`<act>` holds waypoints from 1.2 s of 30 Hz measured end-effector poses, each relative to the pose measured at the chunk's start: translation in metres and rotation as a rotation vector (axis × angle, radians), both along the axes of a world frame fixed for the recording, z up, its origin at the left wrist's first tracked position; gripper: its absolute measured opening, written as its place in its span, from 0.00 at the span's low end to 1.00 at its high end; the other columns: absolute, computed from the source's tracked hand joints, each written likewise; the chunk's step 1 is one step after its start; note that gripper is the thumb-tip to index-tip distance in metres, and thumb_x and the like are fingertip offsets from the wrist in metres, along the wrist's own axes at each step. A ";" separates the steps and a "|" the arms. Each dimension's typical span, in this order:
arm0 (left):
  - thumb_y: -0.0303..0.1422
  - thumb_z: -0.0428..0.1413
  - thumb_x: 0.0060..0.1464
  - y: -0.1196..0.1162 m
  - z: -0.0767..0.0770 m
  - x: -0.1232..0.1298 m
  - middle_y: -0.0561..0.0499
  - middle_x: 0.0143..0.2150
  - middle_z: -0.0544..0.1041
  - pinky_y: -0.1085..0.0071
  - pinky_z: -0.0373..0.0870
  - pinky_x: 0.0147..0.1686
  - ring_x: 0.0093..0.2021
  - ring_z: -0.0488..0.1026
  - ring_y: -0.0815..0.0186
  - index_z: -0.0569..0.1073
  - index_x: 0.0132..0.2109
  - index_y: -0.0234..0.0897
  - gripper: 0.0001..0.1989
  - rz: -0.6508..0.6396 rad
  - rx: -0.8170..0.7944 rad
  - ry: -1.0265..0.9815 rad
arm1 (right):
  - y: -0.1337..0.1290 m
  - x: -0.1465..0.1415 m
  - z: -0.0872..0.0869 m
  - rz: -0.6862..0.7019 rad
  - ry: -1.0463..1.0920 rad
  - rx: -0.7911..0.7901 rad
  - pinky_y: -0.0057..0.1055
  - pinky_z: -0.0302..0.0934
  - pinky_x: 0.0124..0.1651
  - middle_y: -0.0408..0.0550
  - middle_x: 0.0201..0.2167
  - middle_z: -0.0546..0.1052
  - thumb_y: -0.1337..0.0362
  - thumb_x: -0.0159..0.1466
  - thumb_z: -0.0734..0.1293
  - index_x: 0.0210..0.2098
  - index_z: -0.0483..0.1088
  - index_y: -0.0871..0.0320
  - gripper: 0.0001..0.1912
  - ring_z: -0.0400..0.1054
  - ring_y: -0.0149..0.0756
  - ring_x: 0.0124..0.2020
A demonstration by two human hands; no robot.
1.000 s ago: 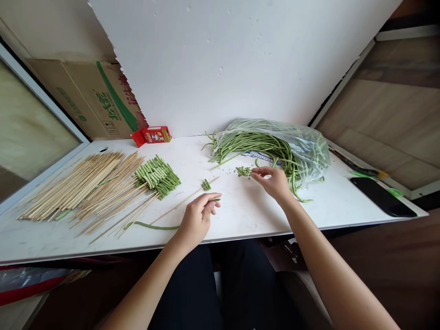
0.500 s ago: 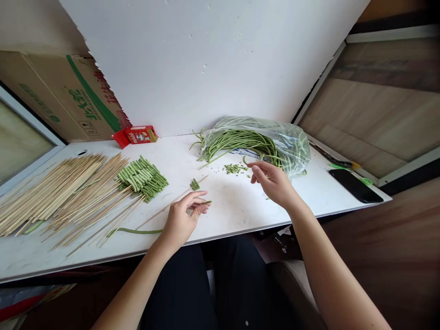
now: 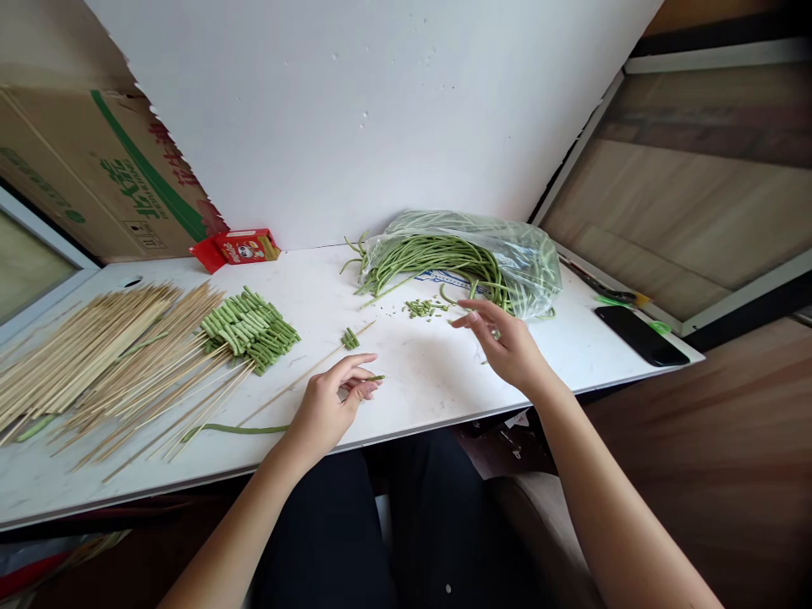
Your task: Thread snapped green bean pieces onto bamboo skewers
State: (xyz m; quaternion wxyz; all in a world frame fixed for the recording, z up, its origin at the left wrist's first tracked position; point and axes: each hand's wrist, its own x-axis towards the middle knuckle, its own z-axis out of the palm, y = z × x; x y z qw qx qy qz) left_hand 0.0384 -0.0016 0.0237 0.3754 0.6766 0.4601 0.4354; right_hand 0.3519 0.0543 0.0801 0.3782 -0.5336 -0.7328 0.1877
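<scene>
My left hand (image 3: 333, 402) is closed on a long green bean (image 3: 238, 429), just above the front part of the table. One end of the bean pokes out past my fingertips; its tail trails left onto the tabletop. My right hand (image 3: 501, 342) hovers open to the right, fingers apart, near a small heap of bean scraps (image 3: 426, 309) and a curved bean bit (image 3: 445, 294). Between the hands and the pile, a bamboo skewer (image 3: 298, 381) carries a few short bean pieces (image 3: 350, 338) close to its tip.
A clear plastic bag (image 3: 526, 262) of long beans (image 3: 437, 258) lies at the back. Loaded bean skewers (image 3: 250, 330) and bare skewers (image 3: 82, 347) cover the left side. A red packet (image 3: 244, 247) stands behind them. A black phone (image 3: 640, 336) and scissors (image 3: 596, 281) lie right.
The view has shifted slightly, moving everything a little left in the picture. My right hand's fingers have spread and drawn off the curved bean bit. My left hand keeps its grip.
</scene>
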 end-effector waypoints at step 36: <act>0.28 0.57 0.69 -0.015 0.020 0.011 0.53 0.33 0.79 0.70 0.65 0.33 0.32 0.73 0.68 0.80 0.39 0.39 0.09 -0.029 0.345 0.294 | -0.037 -0.084 -0.031 0.567 0.201 0.045 0.41 0.64 0.50 0.49 0.37 0.80 0.68 0.71 0.71 0.40 0.78 0.53 0.04 0.68 0.43 0.45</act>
